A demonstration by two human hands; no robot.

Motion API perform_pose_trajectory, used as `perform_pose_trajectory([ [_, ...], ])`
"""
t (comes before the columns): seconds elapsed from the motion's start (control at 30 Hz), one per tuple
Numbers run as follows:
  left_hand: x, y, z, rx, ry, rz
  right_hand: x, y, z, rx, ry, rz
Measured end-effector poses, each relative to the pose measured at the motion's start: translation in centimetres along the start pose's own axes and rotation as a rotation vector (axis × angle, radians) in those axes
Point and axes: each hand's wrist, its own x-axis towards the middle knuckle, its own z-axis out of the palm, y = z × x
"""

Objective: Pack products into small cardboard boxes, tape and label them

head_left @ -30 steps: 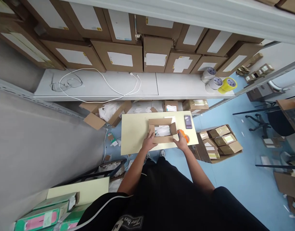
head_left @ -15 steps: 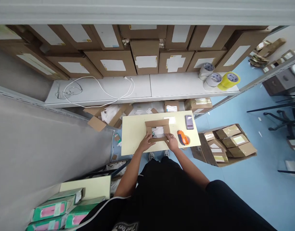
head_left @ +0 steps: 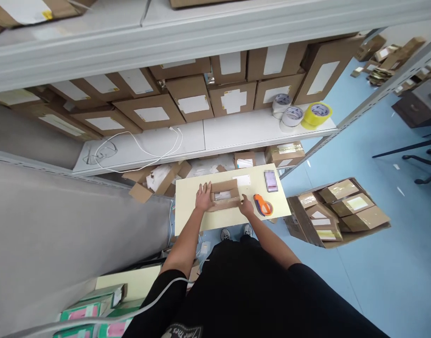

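Note:
A small open cardboard box (head_left: pixel 226 203) sits on the pale yellow table, its long flaps folded out at back and front. White contents show through its opening. My left hand (head_left: pixel 203 197) lies against the box's left end, fingers stretched out and spread. At the right front corner, my right hand (head_left: pixel 246 206) grips the cardboard between thumb and fingers, which are partly hidden. An orange tape dispenser (head_left: pixel 260 204) lies right of my right hand. Behind it is a phone (head_left: pixel 271 181) with a blurred screen. A white paper slip (head_left: pixel 242 180) lies behind the box.
A grey shelf (head_left: pixel 232 133) behind the table bears tape rolls (head_left: pixel 317 115), a white cable (head_left: pixel 145 149) and labelled cartons (head_left: pixel 152 114). To the right, a large carton (head_left: pixel 306 224) of packed boxes stands on the floor. An open carton (head_left: pixel 141 191) is at the table's back left.
My left hand has moved from the front left corner up to the box's left end, its fingers spreading. The front flap now lies further outward. The view has shifted and tilted.

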Motion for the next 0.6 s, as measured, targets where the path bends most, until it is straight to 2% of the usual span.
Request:
perform_pose_trajectory([
  [0.07,0.1,0.1,-0.1,0.053,0.014,0.022,-0.1,0.1,-0.3,0.038,-0.067,0.042],
  [0.17,-1.0,0.2,0.6,0.095,0.030,0.030,-0.4,0.2,-0.6,0.046,-0.052,0.045],
  [0.3,-3.2,0.5,2.5,0.116,-0.125,0.109,-0.5,-0.1,-0.7,0.015,-0.008,0.048],
  [0.43,-4.1,1.7,4.5,0.142,-0.193,0.079,-0.2,0.1,-0.9,-0.010,-0.008,0.036],
  [0.53,-3.8,2.8,5.4,0.147,-0.208,0.084,0.0,2.1,-1.7,0.023,0.009,0.007],
  [0.6,-3.3,3.4,5.8,0.152,-0.225,0.076,-0.2,4.6,-2.6,0.044,0.084,0.000],
])
